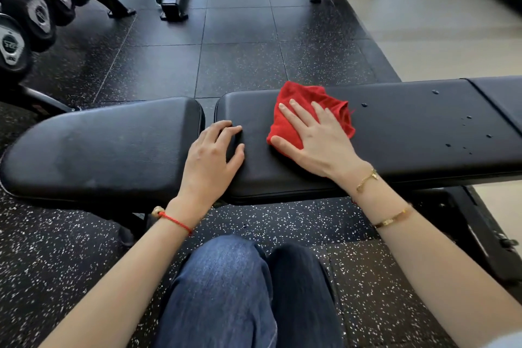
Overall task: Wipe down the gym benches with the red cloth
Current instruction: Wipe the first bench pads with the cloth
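Now the right hand (316, 138) presses flat, fingers spread, on the red cloth (308, 110) atop the bench (409, 133); the left hand (214, 161) rests loosely curled beside it.

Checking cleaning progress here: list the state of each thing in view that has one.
Cloth: bunched, flat on the back pad, under the right hand.
Right hand: fingers straight, pressing the cloth.
Left hand: fingers curled loosely, resting on the back pad's end.
Back pad: level, droplets on its right part.
Seat pad: level, no droplets visible.
Dumbbells: racked.
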The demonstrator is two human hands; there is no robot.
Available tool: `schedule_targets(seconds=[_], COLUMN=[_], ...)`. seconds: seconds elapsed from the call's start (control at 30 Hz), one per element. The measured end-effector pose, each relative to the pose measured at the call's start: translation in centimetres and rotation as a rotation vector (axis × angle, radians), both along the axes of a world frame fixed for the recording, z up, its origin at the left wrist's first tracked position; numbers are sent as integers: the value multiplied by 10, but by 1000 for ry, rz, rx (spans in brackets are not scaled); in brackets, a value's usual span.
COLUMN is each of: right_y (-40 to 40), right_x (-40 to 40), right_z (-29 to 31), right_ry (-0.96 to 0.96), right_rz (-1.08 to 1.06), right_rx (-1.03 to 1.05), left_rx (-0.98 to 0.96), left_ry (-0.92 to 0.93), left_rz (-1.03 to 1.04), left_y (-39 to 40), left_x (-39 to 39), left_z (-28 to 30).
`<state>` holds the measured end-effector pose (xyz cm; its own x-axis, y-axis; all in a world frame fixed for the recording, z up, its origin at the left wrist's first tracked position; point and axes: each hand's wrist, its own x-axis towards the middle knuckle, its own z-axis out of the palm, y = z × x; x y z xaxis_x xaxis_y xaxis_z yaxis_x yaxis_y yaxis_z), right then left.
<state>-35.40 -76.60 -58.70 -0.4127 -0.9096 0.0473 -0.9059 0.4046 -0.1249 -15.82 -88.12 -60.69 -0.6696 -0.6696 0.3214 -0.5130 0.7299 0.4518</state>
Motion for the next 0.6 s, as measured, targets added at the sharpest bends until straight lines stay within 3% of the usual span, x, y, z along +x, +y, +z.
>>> schedule_targets(seconds=[0.17,0.33,0.43,0.6], right_y=[34,-2,-13,37], right_x=[-10,-36,-16,10], right_z=[-1,3,4,-2], right_ry=[13,-50,-80,-60], right_rz=[4,-135,-64,144], right_rx=[-4,27,14,-77], left_rx=[-10,2,21,19], left_ry=[-1,1,12,-11], left_rz=[-6,1,14,5], left_y=[-2,-1,3,1], left_x=[1,-1,-2,-2], left_z=[-2,-2,-2,2])
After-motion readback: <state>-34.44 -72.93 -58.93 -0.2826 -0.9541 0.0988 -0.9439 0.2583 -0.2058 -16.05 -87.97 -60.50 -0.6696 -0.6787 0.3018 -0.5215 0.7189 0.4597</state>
